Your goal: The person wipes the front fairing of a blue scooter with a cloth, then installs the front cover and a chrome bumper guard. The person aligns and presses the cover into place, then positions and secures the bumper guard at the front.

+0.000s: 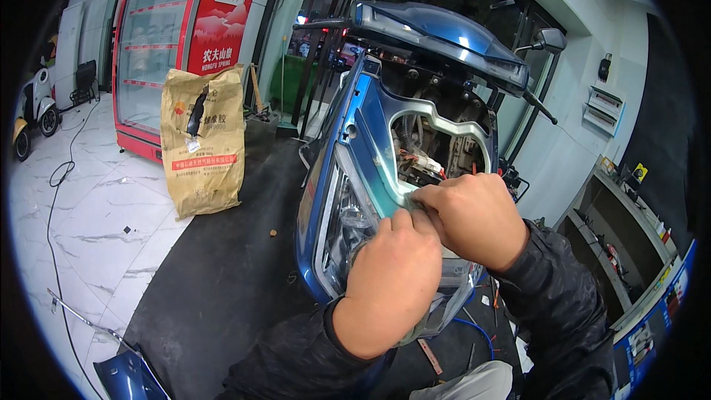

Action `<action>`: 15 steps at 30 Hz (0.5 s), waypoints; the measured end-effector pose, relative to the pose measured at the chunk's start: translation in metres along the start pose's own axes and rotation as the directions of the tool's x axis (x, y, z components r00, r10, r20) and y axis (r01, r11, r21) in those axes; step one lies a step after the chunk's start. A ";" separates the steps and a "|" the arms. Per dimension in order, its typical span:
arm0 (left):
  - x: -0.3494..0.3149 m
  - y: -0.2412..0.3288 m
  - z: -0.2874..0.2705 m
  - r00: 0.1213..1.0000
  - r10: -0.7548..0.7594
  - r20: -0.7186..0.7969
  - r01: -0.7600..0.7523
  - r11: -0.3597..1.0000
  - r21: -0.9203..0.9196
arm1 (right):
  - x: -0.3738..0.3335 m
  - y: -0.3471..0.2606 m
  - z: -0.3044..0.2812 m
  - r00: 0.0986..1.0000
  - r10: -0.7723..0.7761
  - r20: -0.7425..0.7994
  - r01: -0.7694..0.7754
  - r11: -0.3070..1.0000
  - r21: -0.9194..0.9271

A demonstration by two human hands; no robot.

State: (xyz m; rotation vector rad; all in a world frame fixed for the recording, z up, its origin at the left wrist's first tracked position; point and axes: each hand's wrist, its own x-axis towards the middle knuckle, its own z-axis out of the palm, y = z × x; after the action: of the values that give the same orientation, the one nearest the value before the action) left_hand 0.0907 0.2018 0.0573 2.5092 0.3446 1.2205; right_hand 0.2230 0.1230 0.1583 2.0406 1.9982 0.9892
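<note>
In front of me stands the blue front of a scooter (357, 107), with a pale silvery-green frame (385, 167) around an open cavity. Loose wiring and connectors (422, 164) show inside that cavity. My left hand (396, 274) is closed at the frame's lower edge, over the clear headlight lens (346, 215). Right beside it, my right hand (474, 218) is closed too, its fingers curled down at the same spot. Both sets of fingertips nearly meet; what they pinch is hidden behind the knuckles.
A dark mat (222, 274) lies under the scooter. Left of it stand a tan paper sack (204, 185) and a red-framed glass cooler (152, 44). A blue panel (132, 376) lies at lower left, a black cable (52, 222) crosses the tiles. Grey shelves (603, 252) stand right.
</note>
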 end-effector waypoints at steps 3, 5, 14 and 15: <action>0.000 -0.009 -0.006 1.000 0.014 -0.005 -0.014 0.999 -0.036 | -0.002 -0.002 0.017 0.990 0.070 -0.126 -0.046 0.982 0.182; -0.001 -0.012 -0.008 1.000 0.006 -0.005 -0.006 0.999 -0.041 | -0.006 -0.004 0.026 0.977 0.051 -0.208 -0.009 0.980 0.199; 0.005 -0.020 -0.012 0.997 0.010 -0.078 -0.011 1.000 -0.006 | 0.010 -0.008 0.032 0.978 0.089 -0.188 -0.062 0.988 0.144; 0.004 -0.019 -0.013 0.999 0.019 -0.029 -0.020 0.999 -0.036 | 0.003 -0.011 0.030 0.982 0.107 -0.154 -0.082 0.984 0.161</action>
State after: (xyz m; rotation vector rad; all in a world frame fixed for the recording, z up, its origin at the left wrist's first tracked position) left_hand 0.0817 0.2233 0.0602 2.4722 0.3033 1.2595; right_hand 0.2290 0.1382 0.1302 2.2202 2.1364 1.0831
